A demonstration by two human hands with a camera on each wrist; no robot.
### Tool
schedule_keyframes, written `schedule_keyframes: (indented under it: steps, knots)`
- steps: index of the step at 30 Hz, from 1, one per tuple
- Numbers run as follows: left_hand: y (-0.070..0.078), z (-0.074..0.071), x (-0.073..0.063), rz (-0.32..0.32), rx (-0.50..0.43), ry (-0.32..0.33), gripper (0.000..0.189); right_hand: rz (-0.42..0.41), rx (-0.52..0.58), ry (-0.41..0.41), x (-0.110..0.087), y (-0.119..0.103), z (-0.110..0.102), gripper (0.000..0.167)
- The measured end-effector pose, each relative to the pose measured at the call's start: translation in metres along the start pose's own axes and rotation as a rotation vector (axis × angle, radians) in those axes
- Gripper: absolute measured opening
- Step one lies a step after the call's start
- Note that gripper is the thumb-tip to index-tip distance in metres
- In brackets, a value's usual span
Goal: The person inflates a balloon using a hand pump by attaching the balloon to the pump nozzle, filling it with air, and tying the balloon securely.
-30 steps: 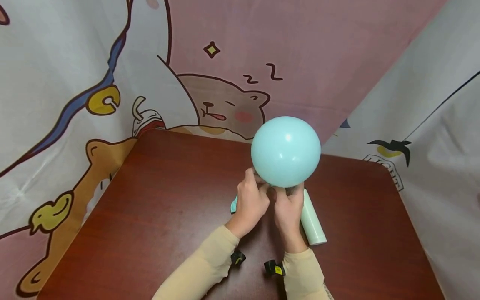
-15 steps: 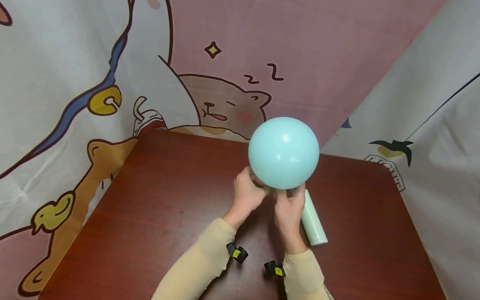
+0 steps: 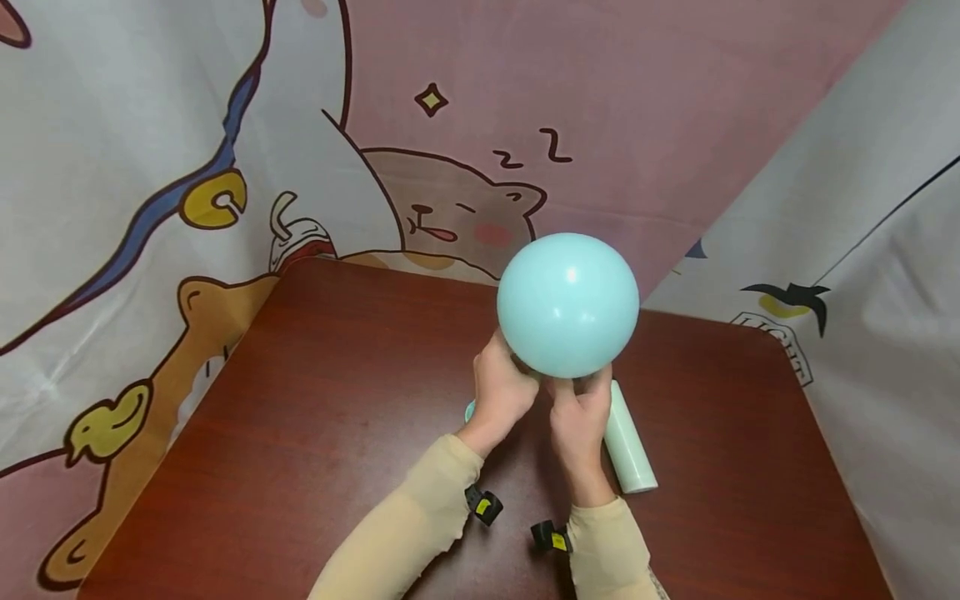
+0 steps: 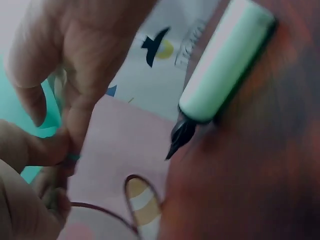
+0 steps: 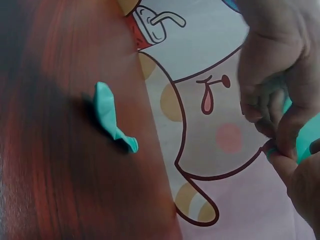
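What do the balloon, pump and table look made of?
Balloon: likely latex, glossy; crisp highlights on a taut skin.
Pump: probably plastic, satin; soft sheen, even pale green.
Table: wood or wood-look laminate, can't tell which; semi-gloss, streaky red-brown grain.

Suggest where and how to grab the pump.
Take the pump around its middle, from above and the person's right, I'd say: it lies on its side, a plain round tube, with the right hand at its left in the head view. Avoid the tapered black nozzle.
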State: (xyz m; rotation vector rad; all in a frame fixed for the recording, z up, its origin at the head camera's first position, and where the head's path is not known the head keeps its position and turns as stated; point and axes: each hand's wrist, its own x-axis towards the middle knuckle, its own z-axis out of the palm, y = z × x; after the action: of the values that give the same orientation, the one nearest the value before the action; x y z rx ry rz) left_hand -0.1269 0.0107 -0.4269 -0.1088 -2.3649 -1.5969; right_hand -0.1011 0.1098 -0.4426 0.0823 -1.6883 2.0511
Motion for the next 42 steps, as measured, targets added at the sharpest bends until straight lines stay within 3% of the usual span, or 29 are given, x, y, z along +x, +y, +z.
schedule_keyframes:
  steps: [4,12,20,25,32,36,39,42]
  knots:
    - [0.006,-0.001,0.006,0.095,0.116,-0.042,0.027,-0.070,-0.091,-0.020,0.000,0.000,-0.001,0.048]
    - [0.013,-0.004,0.011,0.087,0.242,-0.118,0.023,-0.124,-0.222,-0.043,-0.002,0.003,-0.004,0.046]
    - [0.008,-0.004,0.009,0.146,0.166,-0.188,0.024,-0.184,-0.204,-0.083,0.002,0.003,-0.008,0.046]
    - [0.004,-0.002,0.005,0.182,0.135,-0.240,0.012,-0.183,-0.198,-0.077,0.005,0.004,-0.009,0.042]
    - [0.007,-0.005,0.006,0.233,0.151,-0.348,0.037,-0.129,-0.293,-0.019,0.006,-0.004,-0.010,0.032]
    - [0.008,0.002,0.006,0.370,0.244,-0.313,0.029,-0.089,-0.379,0.010,0.006,-0.007,-0.012,0.020]
    - [0.003,0.009,0.000,0.525,0.394,-0.214,0.016,-0.065,-0.418,0.015,0.002,-0.007,-0.013,0.019]
    - [-0.002,0.016,-0.004,0.586,0.483,-0.125,0.010,-0.046,-0.392,0.012,0.002,-0.004,-0.013,0.019]
